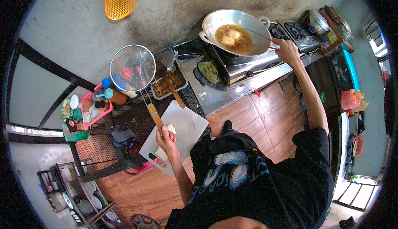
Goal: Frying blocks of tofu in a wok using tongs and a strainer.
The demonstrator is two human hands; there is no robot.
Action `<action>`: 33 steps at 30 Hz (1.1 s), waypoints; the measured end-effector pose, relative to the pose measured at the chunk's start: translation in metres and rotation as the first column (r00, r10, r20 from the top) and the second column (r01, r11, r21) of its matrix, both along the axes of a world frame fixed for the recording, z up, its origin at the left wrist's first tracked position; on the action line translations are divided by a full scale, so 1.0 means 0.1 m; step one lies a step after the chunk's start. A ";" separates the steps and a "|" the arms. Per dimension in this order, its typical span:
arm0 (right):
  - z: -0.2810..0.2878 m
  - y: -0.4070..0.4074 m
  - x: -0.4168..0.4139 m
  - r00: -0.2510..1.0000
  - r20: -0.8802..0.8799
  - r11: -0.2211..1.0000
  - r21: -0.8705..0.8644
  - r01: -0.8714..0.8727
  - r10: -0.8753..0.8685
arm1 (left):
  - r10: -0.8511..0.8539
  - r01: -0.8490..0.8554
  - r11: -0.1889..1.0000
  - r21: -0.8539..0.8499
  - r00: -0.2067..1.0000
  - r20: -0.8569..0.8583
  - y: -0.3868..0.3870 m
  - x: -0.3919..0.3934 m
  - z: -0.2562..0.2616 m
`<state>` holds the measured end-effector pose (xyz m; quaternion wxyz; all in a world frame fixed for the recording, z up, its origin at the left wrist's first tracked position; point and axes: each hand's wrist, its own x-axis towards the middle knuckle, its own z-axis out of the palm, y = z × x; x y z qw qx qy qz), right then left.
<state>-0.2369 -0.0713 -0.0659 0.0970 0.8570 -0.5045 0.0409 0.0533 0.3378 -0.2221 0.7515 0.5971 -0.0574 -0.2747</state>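
Observation:
My left hand [168, 139] grips the wooden handle of a round wire-mesh strainer [132, 68], held above the counter. Nothing shows lying in its mesh. Below that hand, a pale block of food [161, 154], partly hidden, rests on a white cutting board [191, 121]. Over at the stove, my right hand [286, 52] holds thin metal tongs or chopsticks [270, 39] with red ends, their two rods spread apart. They reach into a two-handled metal wok [214, 22]. Pale golden pieces [228, 40] sit in brown bubbling oil [247, 44] there.
A metal tray [180, 84] of dark food, with a ladle and a wooden-handled utensil [177, 97], stands behind the board. To the left are a pink basket [97, 117] and a sauce bottle [116, 97]. A green cloth [209, 71] lies beside the gas stove [241, 70].

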 end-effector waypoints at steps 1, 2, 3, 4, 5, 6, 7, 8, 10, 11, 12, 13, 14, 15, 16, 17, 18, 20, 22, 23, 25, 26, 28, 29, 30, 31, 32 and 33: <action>0.00 -0.01 0.01 0.999 0.034 1.000 -0.025 0.010 -0.009 | 0.001 -0.001 1.000 -0.001 1.000 0.000 0.00 0.00 0.01; 0.02 -0.03 0.00 0.998 0.057 0.998 -0.063 0.001 0.002 | 0.007 -0.007 1.000 0.008 1.000 0.007 -0.01 0.00 0.02; 0.05 -0.03 0.02 0.998 0.057 0.998 -0.061 -0.003 0.006 | 0.016 -0.016 1.000 0.020 1.000 0.014 0.01 -0.01 0.03; 0.10 -0.03 0.03 0.999 0.049 0.998 -0.059 -0.008 0.011 | 0.019 -0.020 1.000 0.022 1.000 0.014 0.03 -0.01 0.02; 0.16 -0.02 0.05 0.999 0.041 0.998 -0.058 -0.014 0.016 | 0.025 -0.025 1.000 0.017 1.000 0.014 0.05 -0.01 -0.01; 0.20 -0.02 0.04 0.999 0.033 0.998 -0.061 -0.013 0.015 | 0.024 -0.024 1.000 0.008 1.000 0.014 0.04 -0.01 -0.02; 0.19 -0.01 0.03 0.999 0.033 0.998 -0.063 -0.011 0.013 | 0.022 -0.022 1.000 0.006 1.000 0.014 0.04 -0.01 -0.03; 0.18 -0.01 0.01 0.999 0.025 0.997 -0.072 -0.028 0.030 | 0.031 -0.031 1.000 0.004 0.999 0.012 0.04 -0.01 -0.04; 0.13 -0.01 0.01 0.999 0.018 0.995 -0.082 -0.047 0.049 | 0.042 -0.042 0.999 0.000 0.999 0.011 0.04 -0.02 -0.03; 0.08 0.01 0.02 0.999 0.031 0.997 -0.074 -0.033 0.035 | 0.044 -0.044 0.999 0.000 0.999 0.009 0.04 -0.02 -0.02; 0.05 0.04 0.03 0.999 0.042 0.998 -0.064 -0.019 0.022 | 0.046 -0.046 0.999 0.003 0.999 0.005 0.04 -0.03 -0.01; 0.03 0.07 0.06 0.999 0.054 0.999 -0.054 -0.005 0.008 | 0.047 -0.047 0.999 0.003 0.999 0.005 0.05 -0.03 -0.03; 0.01 0.08 0.11 0.998 0.018 0.998 -0.027 0.054 -0.054 | 0.035 -0.035 0.999 0.001 0.999 0.007 0.07 -0.02 -0.07; -0.03 0.07 0.14 0.998 0.016 0.998 -0.031 0.059 -0.059 | 0.017 -0.017 1.000 -0.004 1.000 0.006 0.07 -0.02 -0.09; -0.14 0.01 0.15 0.999 0.041 0.996 -0.083 0.027 -0.024 | 0.011 -0.011 1.000 -0.004 1.000 0.007 0.07 -0.02 -0.10; -0.24 -0.04 0.17 0.998 0.064 0.991 -0.136 -0.004 0.013 | 0.013 -0.013 1.000 -0.006 1.000 0.001 0.07 -0.02 -0.10; -0.29 -0.05 0.21 0.998 0.044 0.990 -0.139 -0.030 0.036 | 0.018 -0.018 1.000 -0.007 1.000 -0.007 0.07 -0.02 -0.09; -0.39 -0.06 0.25 0.998 0.052 0.989 -0.147 -0.033 0.041 | 0.026 -0.026 1.000 -0.002 1.000 -0.003 0.05 -0.04 -0.06; -0.42 -0.03 0.30 0.997 0.048 0.987 -0.150 -0.054 0.062 | 0.042 -0.042 0.999 0.007 0.999 -0.002 0.06 -0.06 -0.04; -0.44 -0.01 0.31 0.997 0.047 0.987 -0.149 -0.058 0.066 | 0.036 -0.036 0.999 0.013 0.999 0.006 0.07 -0.07 -0.03; -0.47 0.03 0.32 0.994 -0.011 0.977 -0.186 -0.105 0.105 | 0.031 -0.031 0.999 0.019 0.999 0.013 0.09 -0.08 -0.04; -0.49 0.03 0.32 0.994 -0.012 0.977 -0.185 -0.107 0.107 | 0.029 -0.030 1.000 0.005 1.000 0.010 0.10 -0.09 -0.04; -0.52 0.02 0.32 0.996 -0.020 0.983 -0.157 -0.093 0.091 | 0.030 -0.030 0.999 -0.012 0.999 0.009 0.11 -0.08 -0.06; -0.54 0.03 0.32 0.996 -0.019 0.983 -0.158 -0.094 0.092 | 0.034 -0.034 0.999 -0.005 0.999 0.013 0.13 -0.08 -0.08; -0.57 0.04 0.31 0.995 -0.020 0.979 -0.178 -0.102 0.100 | 0.036 -0.036 0.999 0.003 0.999 0.016 0.13 -0.08 -0.07; -0.59 0.04 0.31 0.994 -0.021 0.974 -0.197 -0.109 0.107 | 0.035 -0.035 0.999 0.002 0.999 0.016 0.13 -0.07 -0.06; -0.59 0.02 0.30 0.994 -0.021 0.974 -0.198 -0.107 0.106 | 0.045 -0.045 0.999 0.010 0.999 0.011 0.12 -0.07 -0.04; -0.58 0.01 0.30 0.995 -0.014 0.977 -0.186 -0.101 0.100 | 0.056 -0.056 0.998 0.018 0.998 0.006 0.12 -0.07 -0.03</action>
